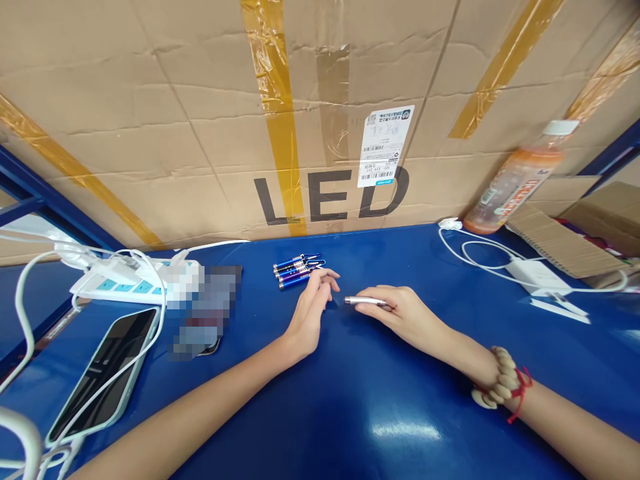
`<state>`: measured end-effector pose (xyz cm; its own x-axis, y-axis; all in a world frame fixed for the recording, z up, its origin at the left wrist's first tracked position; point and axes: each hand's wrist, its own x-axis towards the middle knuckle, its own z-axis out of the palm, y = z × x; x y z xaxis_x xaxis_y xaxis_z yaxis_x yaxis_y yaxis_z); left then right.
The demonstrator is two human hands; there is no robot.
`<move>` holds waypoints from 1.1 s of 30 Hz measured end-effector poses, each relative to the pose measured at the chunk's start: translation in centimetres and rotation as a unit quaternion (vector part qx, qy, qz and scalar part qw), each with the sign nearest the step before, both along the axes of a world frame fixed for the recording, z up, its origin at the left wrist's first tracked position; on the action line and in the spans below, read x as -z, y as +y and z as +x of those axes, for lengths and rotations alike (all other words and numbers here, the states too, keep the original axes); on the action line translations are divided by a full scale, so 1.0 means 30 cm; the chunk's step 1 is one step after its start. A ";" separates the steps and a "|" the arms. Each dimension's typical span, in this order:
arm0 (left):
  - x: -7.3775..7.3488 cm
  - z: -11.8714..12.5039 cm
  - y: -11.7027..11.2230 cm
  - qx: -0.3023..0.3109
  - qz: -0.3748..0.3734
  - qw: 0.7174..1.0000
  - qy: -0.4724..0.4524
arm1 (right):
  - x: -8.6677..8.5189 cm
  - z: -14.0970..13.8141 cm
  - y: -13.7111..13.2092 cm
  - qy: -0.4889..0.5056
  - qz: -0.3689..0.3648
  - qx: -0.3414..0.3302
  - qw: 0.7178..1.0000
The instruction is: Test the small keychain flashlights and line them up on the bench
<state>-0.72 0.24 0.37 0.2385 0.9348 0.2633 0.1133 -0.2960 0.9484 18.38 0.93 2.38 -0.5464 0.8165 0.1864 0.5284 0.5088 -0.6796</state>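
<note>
My right hand (407,317) is closed around a slim silver penlight-like tube (357,301). Its bare metal end points left toward my other hand, while the rest is partly covered by my fingers. My left hand (309,310) hovers or rests just left of that tube, its fingers loosely bent and apart, with nothing visible in them. Right behind my left fingertips lie several shiny blue penlight-like tubes (295,272), side by side on the blue tabletop (320,413). Small metal clips show at their right ends.
A large cardboard box (210,153) marked LED stands along the back. On the left are a power strip (120,283), a phone (107,370) with a white cable over it, and a blurred dark object (213,310). At right are a drink bottle (515,187) and a white charger (537,277).
</note>
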 end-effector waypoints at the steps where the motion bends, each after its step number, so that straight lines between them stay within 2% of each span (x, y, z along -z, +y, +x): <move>1: 0.003 -0.001 0.002 -0.004 -0.006 1.000 -0.006 | -0.001 -0.002 -0.002 -0.003 -0.003 -0.004 1.000; 14: 0.013 -0.001 0.006 -0.017 -0.011 1.000 0.001 | -0.002 -0.007 0.001 -0.006 -0.007 -0.031 0.999; 19: 0.007 0.001 0.001 -0.014 -0.012 1.000 -0.004 | 0.001 -0.006 0.002 -0.010 -0.018 -0.015 1.000; 33: -0.001 0.003 0.000 -0.013 -0.005 1.000 0.010 | 0.002 -0.014 -0.005 -0.012 0.019 -0.013 1.000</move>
